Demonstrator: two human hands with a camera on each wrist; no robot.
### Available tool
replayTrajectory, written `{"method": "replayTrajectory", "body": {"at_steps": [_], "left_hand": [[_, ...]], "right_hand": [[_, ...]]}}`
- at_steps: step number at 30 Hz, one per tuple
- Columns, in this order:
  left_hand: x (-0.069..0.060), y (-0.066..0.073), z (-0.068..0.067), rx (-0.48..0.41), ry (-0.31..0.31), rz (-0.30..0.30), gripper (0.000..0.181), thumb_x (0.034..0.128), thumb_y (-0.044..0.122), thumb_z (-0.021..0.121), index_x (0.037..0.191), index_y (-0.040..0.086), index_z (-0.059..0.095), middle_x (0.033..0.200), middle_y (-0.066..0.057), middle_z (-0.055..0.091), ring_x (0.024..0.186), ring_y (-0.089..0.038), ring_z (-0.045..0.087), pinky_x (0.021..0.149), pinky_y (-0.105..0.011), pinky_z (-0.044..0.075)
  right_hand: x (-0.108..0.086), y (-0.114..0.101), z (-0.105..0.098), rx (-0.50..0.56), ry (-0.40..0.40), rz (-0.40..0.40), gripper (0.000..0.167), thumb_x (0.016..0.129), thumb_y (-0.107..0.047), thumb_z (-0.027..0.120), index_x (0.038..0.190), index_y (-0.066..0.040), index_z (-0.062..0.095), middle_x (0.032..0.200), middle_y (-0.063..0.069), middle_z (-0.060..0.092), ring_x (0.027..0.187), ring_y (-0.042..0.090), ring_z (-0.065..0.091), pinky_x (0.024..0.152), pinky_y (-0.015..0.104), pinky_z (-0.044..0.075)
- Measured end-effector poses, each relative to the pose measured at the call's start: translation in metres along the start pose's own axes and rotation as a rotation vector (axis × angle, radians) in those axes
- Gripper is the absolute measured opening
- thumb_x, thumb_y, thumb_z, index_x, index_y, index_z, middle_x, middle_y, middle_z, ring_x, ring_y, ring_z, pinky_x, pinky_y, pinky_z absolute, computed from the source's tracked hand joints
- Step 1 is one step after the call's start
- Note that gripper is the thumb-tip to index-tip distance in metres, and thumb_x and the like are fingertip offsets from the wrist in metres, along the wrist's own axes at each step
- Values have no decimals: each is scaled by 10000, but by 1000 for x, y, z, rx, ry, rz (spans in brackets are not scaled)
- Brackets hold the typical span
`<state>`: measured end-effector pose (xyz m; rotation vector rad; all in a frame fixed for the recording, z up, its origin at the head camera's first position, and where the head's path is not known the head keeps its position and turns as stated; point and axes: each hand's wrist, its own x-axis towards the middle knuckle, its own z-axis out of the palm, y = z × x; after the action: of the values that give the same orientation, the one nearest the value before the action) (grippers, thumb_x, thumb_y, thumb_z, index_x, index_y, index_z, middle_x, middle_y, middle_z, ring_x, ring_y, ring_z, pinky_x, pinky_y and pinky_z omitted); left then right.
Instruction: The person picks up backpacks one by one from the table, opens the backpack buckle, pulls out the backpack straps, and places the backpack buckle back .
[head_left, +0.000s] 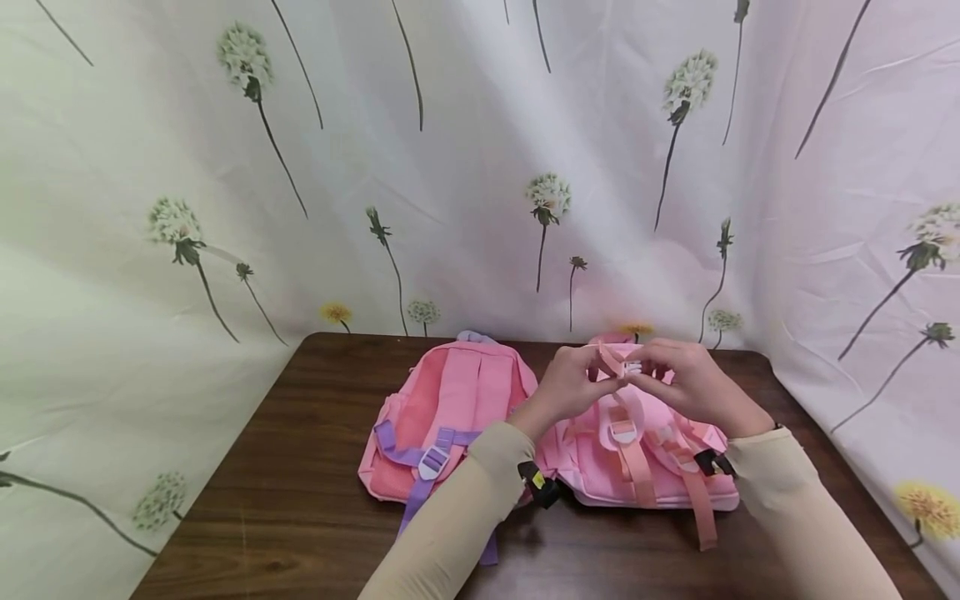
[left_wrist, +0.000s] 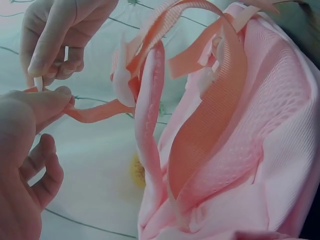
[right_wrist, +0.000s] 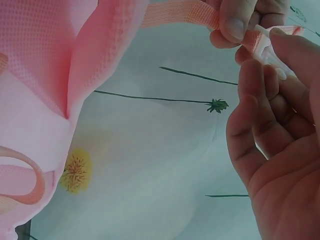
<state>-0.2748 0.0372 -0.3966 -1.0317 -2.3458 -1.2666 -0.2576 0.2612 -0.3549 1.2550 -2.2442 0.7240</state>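
Above the light pink backpack (head_left: 592,483), my two hands meet fingertip to fingertip. My left hand (head_left: 566,385) pinches a peach webbing strap (right_wrist: 180,13) between thumb and fingers. Opposite it, my right hand (head_left: 693,383) pinches a small white plastic buckle (right_wrist: 272,56), with the strap end passing through it. Fingers cover part of the buckle. In the left wrist view, the strap runs from the fingers towards the backpack's padded shoulder strap (left_wrist: 149,95), which has another white slider (left_wrist: 121,75) on it. More peach webbing (left_wrist: 212,117) loops over the mesh back panel.
A second pink backpack (head_left: 476,379) with purple straps (head_left: 401,452) lies to the left on the dark wooden table (head_left: 300,467). Behind and to the right hangs a white curtain (head_left: 465,208) printed with dandelions. Two peach strap tails (head_left: 702,512) hang down the backpack's front.
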Motion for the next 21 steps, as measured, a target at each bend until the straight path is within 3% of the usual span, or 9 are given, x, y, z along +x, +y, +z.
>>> {"method": "replayTrajectory", "body": {"at_steps": [4, 8, 12, 21], "left_hand": [[1, 2, -1, -32, 29, -6, 215, 919, 167, 838, 1109, 98, 765, 869, -25, 743, 675, -49, 515, 587, -146, 411], [1, 4, -1, -105, 8, -99, 175, 928, 189, 830, 1079, 110, 790, 880, -5, 768, 632, -34, 491, 550, -163, 406], [0, 4, -1, -108, -24, -158, 160, 931, 210, 828, 1058, 118, 797, 852, 27, 757, 618, -17, 497, 536, -163, 424], [1, 1, -1, -58, 42, -52, 145, 900, 168, 855, 1010, 85, 809, 788, -33, 724, 626, -107, 535, 565, -145, 397]], "right_hand": [[1, -2, -1, -14, 12, -9, 440, 732, 69, 890, 1124, -98, 783, 879, -107, 674, 738, 22, 583, 633, 196, 509], [3, -3, -2, -38, 22, -23, 432, 715, 69, 896, 1101, -86, 780, 876, -91, 673, 748, 43, 595, 633, 203, 499], [2, -3, -1, -41, 17, -30, 396, 725, 63, 899, 1074, -78, 777, 867, -78, 670, 746, 58, 599, 629, 207, 496], [4, -6, -4, -26, 21, -5, 346, 764, 29, 886, 1068, -102, 784, 852, -113, 665, 727, 21, 584, 646, 194, 519]]}}
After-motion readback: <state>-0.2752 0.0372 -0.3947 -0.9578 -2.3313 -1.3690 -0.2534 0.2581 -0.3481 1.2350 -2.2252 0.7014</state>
